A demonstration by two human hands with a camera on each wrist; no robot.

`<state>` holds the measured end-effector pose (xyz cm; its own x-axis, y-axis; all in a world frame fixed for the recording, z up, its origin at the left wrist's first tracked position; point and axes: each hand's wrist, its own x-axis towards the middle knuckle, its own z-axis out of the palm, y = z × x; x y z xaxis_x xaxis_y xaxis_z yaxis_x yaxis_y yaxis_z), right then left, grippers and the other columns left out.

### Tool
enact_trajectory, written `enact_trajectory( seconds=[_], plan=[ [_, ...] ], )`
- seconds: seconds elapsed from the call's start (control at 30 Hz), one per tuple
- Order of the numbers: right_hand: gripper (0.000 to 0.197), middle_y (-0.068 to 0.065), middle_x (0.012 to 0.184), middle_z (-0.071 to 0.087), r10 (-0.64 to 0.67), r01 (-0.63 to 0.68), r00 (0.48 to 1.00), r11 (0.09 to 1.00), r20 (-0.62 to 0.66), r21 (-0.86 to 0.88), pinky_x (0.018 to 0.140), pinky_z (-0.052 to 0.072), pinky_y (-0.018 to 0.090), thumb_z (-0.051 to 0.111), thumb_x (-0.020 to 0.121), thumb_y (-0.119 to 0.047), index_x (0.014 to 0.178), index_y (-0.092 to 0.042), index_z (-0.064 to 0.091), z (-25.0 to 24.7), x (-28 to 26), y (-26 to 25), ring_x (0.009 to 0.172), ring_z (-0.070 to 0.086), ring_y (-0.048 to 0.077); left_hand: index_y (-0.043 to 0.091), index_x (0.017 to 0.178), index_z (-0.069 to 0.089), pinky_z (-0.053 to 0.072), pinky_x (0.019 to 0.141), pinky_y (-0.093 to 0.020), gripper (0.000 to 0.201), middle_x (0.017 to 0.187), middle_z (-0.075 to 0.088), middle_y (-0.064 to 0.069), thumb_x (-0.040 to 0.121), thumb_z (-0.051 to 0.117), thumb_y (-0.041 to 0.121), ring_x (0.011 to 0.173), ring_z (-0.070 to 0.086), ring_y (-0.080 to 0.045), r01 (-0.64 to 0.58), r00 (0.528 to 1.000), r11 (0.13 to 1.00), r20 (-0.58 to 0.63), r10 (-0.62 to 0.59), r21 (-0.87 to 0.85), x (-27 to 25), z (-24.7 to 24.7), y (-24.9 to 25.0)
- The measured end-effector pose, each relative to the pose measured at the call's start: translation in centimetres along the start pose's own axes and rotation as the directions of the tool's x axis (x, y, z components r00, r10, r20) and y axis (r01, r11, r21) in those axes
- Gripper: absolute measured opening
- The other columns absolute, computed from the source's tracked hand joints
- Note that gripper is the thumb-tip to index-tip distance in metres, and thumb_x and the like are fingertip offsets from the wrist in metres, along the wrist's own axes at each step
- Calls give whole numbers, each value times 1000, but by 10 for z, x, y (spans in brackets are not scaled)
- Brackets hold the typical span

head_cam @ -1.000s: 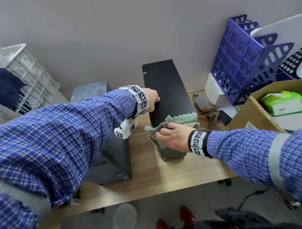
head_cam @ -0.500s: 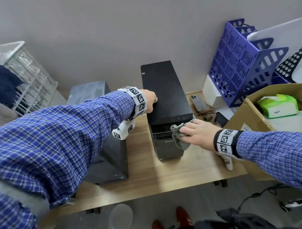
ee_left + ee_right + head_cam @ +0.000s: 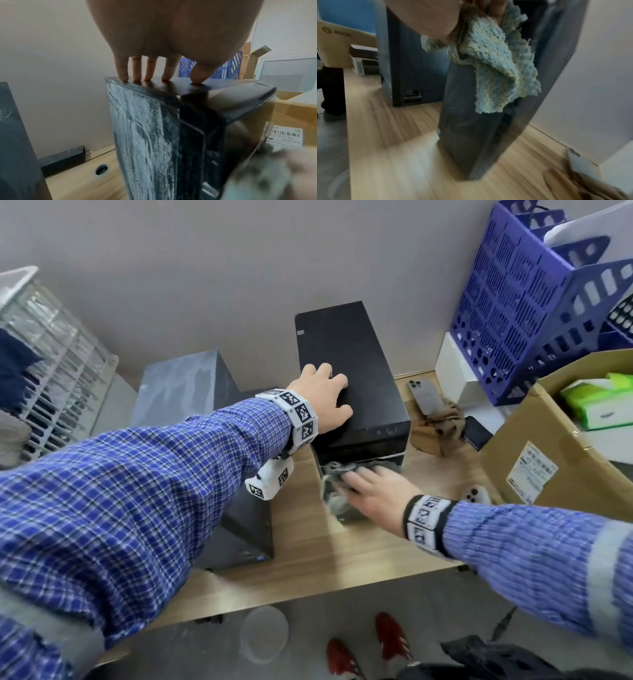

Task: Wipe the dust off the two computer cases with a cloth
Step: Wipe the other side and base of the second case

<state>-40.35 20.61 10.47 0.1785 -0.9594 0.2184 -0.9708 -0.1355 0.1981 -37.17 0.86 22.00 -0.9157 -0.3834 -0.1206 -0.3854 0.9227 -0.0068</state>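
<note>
Your right hand [image 3: 373,491], clutching the cloth [image 3: 334,482], has swept from three o'clock across the black case [image 3: 346,371] front while your flat left hand [image 3: 323,398] steadies its top; dusty sides remain.

From my remote station I see a wooden desk [image 3: 359,563] bearing a cardboard box [image 3: 534,460] at its right end; behind that box stands a blue file rack [image 3: 513,313], and just left of it lie a brown rag [image 3: 442,429] and a phone [image 3: 424,397].
</note>
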Motion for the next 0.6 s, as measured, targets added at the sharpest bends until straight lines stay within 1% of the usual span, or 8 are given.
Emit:
enact_trajectory(
  seconds=[0.1,0.2,0.27,0.33,0.4,0.47,0.53,0.6],
  plan=[
    [45,8,116,56,-25,24,998,1000,63,14,75,49,37,46,78,-16,120,-9,62,11,28,-27,94,55,26,22,135,45,45,97,-49,51,131,41,-5,91,45,47,123,35,-30,15,1000,1000,-7,-15,0,0,1,1],
    [39,6,116,55,-57,57,993,998,100,6,75,49,36,43,80,-17,112,-13,64,8,30,-21,93,55,24,21,135,44,44,98,-48,51,132,41,-5,92,44,47,123,35,-30,2,1000,1000,-25,-2,-9,0,4,0],
    [35,4,111,57,-64,67,992,998,112,-17,71,49,35,48,81,-18,110,-15,66,5,12,-3,90,56,23,21,136,45,44,98,-46,51,133,41,-5,92,44,47,124,35,-29,-1,999,1000,-48,0,-27,-1,6,-2],
    [37,7,107,60,-38,40,993,999,113,-12,67,49,35,44,80,-11,108,-12,68,2,-14,21,87,56,26,21,136,45,43,98,-45,51,133,41,-5,92,45,47,123,35,-29,-2,998,999,-56,0,-37,-2,6,-2],
    [44,12,110,59,-23,26,986,1000,163,-17,71,52,39,42,74,-6,112,-8,66,-1,-39,42,92,57,31,21,136,45,44,97,-44,51,132,41,-5,92,44,47,123,36,-29,-1,999,1000,-54,0,-28,-1,6,-2],
    [52,14,112,58,-5,4,980,1000,201,4,74,53,42,33,74,-4,114,-6,65,-4,-51,51,94,58,33,21,135,45,44,95,-44,51,132,42,-5,92,43,47,122,36,-29,1,999,1000,-47,-2,-15,0,6,0],
    [55,13,109,58,25,-32,986,999,167,35,72,54,41,26,74,-4,113,-6,65,-5,-46,46,89,58,33,21,134,44,44,94,-44,50,131,42,-5,92,42,47,121,37,-29,5,999,1000,-39,-5,-3,1,6,2],
    [48,12,103,59,32,-38,995,997,90,63,66,53,38,30,79,-6,109,-8,67,-5,-27,30,82,57,30,20,133,45,44,94,-44,49,131,42,-6,92,42,46,121,37,-29,7,999,1000,-36,-7,7,1,6,2]
  ],
)
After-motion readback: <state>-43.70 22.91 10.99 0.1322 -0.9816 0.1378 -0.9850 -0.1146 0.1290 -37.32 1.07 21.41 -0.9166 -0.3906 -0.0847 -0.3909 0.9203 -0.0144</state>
